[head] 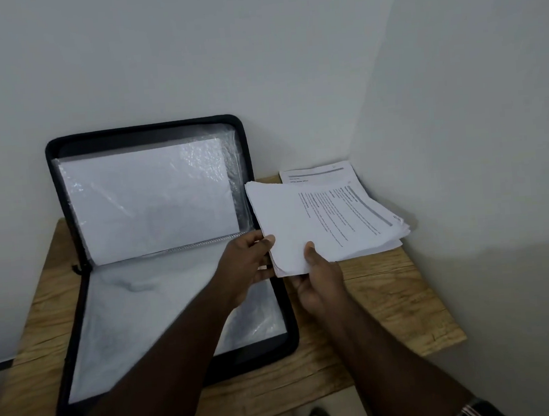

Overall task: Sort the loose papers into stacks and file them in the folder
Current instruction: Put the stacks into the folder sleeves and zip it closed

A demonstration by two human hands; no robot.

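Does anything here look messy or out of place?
Mostly the held stack of papers: its sheets are fanned and uneven at the far right edge, not squared. Both the left hand and right hand grip its near corner. The folder lies open, looking normal.

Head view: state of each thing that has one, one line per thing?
folder: unzipped, open, upper half propped against the wall, lower half flat on the table.
plastic sleeves: upper one holds a white sheet.
held stack of papers: gripped at its near edge by both hands, printed side up.
papers by the wall: lying on the table, partly covered by the held stack.
left hand: gripping the stack.
right hand: gripping the stack.
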